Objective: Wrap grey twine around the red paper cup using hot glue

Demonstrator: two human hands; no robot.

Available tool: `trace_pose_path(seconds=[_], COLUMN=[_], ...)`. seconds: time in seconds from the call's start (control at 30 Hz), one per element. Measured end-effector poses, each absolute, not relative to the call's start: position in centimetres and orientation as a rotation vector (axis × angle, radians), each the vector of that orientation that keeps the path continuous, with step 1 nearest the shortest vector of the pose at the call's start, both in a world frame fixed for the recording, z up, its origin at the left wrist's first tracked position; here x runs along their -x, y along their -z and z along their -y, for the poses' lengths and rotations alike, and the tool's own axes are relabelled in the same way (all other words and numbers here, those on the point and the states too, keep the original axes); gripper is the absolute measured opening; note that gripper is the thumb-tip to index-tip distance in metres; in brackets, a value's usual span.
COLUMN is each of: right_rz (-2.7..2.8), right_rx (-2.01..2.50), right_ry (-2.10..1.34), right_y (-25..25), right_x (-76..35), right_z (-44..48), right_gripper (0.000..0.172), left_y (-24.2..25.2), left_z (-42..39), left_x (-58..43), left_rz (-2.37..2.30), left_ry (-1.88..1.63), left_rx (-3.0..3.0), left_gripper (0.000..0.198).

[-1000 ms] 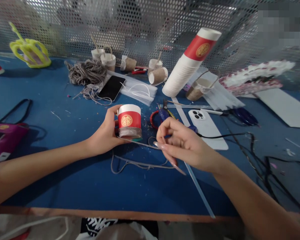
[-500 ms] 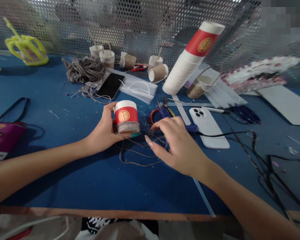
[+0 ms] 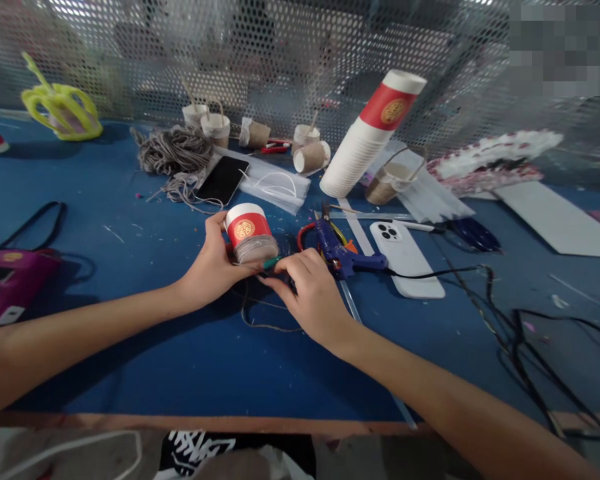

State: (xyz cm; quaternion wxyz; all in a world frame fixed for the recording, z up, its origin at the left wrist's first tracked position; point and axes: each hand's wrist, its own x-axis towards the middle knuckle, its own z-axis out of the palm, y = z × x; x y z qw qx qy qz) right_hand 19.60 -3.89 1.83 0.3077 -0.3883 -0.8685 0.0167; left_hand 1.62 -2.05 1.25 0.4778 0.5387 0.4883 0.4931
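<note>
Closer to the cup now than half a second ago, the right hand (image 3: 315,293) reaches in from four o'clock, its fingertips beside the left thumb at the wrapped end, and the blue glue gun (image 3: 343,252) at three o'clock shows more fully. Taken as the clock's centre, the red and white paper cup (image 3: 247,230) sits in the left hand (image 3: 207,273), held up from eight o'clock and tilted, with the fingers clamped around its side. Right thumb and forefinger are nearly together; whether they pinch cord, I cannot tell. Grey cord (image 3: 255,247) lies wound in close turns around the end at six o'clock, and a loose strand (image 3: 255,325) trails lower down in the same direction, over the blue table (image 3: 180,380). By my judgement, the winding is only partway along: a low band is covered, while the red middle and the white rim at twelve o'clock are bare. More cord waits in a grey bundle (image 3: 175,150) at about ten o'clock, and a stack of cups (image 3: 353,157) leans at two
</note>
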Motion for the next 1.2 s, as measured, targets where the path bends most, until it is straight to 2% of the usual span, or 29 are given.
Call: trace_pose_path(seconds=[0.2,0.37,0.43,0.53,0.6,0.63,0.77,0.8,1.03,1.2], right_rz=[2.486,2.257,2.202,2.226,2.259,2.268,2.240,2.222,1.978,1.619], right_rx=[0.648,0.898,1.021,1.110,1.185,1.206,1.226,1.216,1.007,0.825], right_ry=[0.106,-0.531,-0.676,-0.685,-0.572,-0.503,-0.516,-0.570,-1.190,-1.566], right_y=[-2.9,-3.9,-4.1,-3.6,-3.1,-2.8,-2.4,-2.5,-4.0,-5.0], right_x=[-21.0,-22.0,-21.9,-20.9,-20.0,-19.6,-18.9,-19.1,-21.3,-22.3], right_z=[3.5,4.2,4.6,5.0,5.1,5.2,4.9,4.8,4.2,4.3], right_gripper=[0.026,0.024,0.026,0.044,0.057,0.058,0.022,0.018,0.034,0.032], left_y=[-0.9,-0.7,-0.7,-1.0,-1.1,-1.2,-1.3,-1.3,-1.0,-0.8], left_z=[2.0,2.0,2.1,2.2,2.3,2.4,2.7,2.6,2.5,3.0], left_x=[-1.6,-1.5,-1.4,-1.6,-1.9,-2.0,-2.3,-2.3,-1.6,-1.2], left_rz=[-1.091,-1.076,-1.095,-1.141,-1.175,-1.190,-1.226,-1.221,-1.228,-1.211], left_ry=[-1.207,-1.211,-1.215,-1.193,-1.187,-1.194,-1.219,-1.224,-1.195,-1.063], left_rx=[-1.334,-1.367,-1.370,-1.341,-1.313,-1.306,-1.297,-1.293,-1.385,-1.505], left_gripper=[0.076,0.078,0.080,0.079,0.077,0.076,0.076,0.077,0.078,0.079])
